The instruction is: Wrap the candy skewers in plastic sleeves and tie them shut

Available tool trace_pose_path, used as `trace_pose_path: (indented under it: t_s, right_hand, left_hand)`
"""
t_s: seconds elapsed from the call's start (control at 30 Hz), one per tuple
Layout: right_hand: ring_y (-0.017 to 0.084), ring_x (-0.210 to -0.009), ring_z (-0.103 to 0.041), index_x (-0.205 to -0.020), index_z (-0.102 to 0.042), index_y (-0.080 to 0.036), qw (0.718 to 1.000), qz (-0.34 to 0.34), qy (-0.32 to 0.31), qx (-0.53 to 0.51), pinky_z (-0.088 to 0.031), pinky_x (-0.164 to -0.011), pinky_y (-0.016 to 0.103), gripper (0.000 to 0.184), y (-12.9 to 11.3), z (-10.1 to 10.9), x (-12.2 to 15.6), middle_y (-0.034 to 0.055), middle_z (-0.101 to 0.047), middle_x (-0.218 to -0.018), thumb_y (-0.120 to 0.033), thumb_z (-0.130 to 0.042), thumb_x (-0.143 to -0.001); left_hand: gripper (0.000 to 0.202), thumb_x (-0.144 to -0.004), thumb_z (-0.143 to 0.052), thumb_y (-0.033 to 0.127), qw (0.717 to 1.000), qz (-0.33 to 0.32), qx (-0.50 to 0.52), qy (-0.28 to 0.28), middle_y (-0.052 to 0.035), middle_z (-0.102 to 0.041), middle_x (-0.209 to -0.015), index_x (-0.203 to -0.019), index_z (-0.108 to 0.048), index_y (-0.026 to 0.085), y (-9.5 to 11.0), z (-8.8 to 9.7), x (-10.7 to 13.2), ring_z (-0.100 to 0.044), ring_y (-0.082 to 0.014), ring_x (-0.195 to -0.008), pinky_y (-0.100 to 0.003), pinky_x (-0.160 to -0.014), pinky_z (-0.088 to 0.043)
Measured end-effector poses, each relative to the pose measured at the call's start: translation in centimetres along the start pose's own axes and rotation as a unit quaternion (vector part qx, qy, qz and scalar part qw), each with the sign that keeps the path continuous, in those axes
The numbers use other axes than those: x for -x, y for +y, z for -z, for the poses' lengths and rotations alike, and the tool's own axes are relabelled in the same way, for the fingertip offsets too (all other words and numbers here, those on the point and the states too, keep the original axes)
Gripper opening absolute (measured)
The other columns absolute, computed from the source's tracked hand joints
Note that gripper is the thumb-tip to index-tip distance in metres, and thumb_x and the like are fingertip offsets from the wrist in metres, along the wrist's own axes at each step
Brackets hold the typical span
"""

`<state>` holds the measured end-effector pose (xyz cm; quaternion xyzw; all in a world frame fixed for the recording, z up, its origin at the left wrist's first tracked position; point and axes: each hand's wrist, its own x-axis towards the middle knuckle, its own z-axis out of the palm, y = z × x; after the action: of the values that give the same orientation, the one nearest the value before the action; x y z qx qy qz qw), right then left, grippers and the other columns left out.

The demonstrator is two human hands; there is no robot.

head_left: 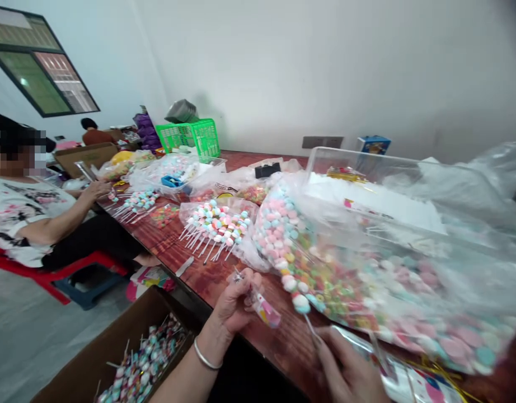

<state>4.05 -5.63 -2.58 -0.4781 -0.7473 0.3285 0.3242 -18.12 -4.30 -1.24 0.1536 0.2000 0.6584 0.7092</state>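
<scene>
My left hand (233, 305), with a bangle on its wrist, is closed on a small clear wrapper bag (266, 310) printed in pink and yellow. My right hand (352, 366) pinches the white stick of a marshmallow skewer (300, 303), whose pastel pieces point up and away from me. Behind the skewer lies a big clear bag of marshmallows and ring candies (325, 274). Beyond my left hand, finished-looking marshmallow skewers (218, 221) rest in a pile on plastic. Flat printed wrappers (430, 386) and gold ties (445, 372) lie by my right hand.
A cardboard box (94, 341) holding many skewers stands low at left. On the wooden table (199, 280) are a clear plastic bin (379, 162), a green basket (205, 137) and another skewer pile (138, 201). A co-worker (31, 207) sits on the left; another person is farther back.
</scene>
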Motion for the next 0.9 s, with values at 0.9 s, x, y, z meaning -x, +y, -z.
trace_pose_path:
  t_s: [0.9]
  right_hand:
    - [0.021,-0.103,-0.061,-0.123,-0.055,-0.017,0.797,-0.354,-0.104,-0.479,-0.052,-0.085,0.043,0.036,-14.1,-28.5,-24.8,0.0084,-0.058,-0.123,-0.035,-0.058,-0.092]
  left_hand:
    - [0.018,-0.08,-0.068,0.027,0.989,-0.127,0.066,0.034,0.0038,-0.034,-0.067,-0.071,-0.057,0.016,10.1,11.7,5.9,-0.025,-0.0057,-0.053,-0.022,-0.05,-0.025]
